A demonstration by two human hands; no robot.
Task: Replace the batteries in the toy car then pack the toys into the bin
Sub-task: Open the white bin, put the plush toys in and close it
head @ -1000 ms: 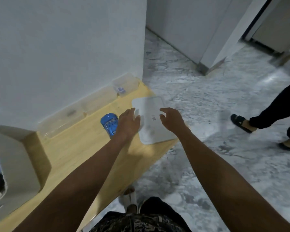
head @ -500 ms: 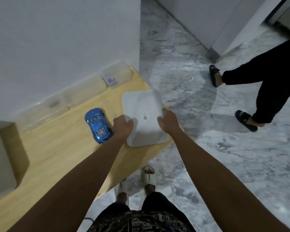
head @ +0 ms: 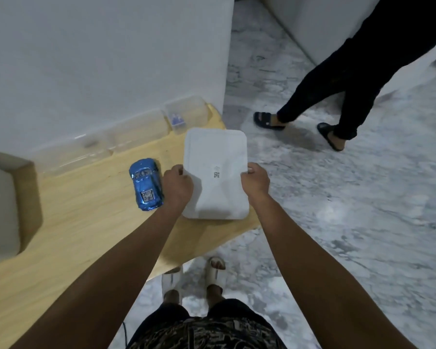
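A white rectangular bin lid [head: 215,157] with a small printed code lies flat near the right end of the wooden table [head: 86,222]. My left hand [head: 177,186] grips its left edge and my right hand [head: 256,181] grips its right edge. A shiny blue toy car [head: 146,187] stands on the table just left of my left hand, apart from the lid. What is under the lid is hidden.
Clear plastic containers [head: 136,132] line the wall behind the car; the rightmost one [head: 186,114] holds something small and blue. A beige box [head: 8,205] sits at the far left. Another person's legs [head: 337,96] in black trousers stand on the marble floor to the right.
Both hands went from resting on top of the lid to gripping its two side edges. The other person has walked in closer from the right.
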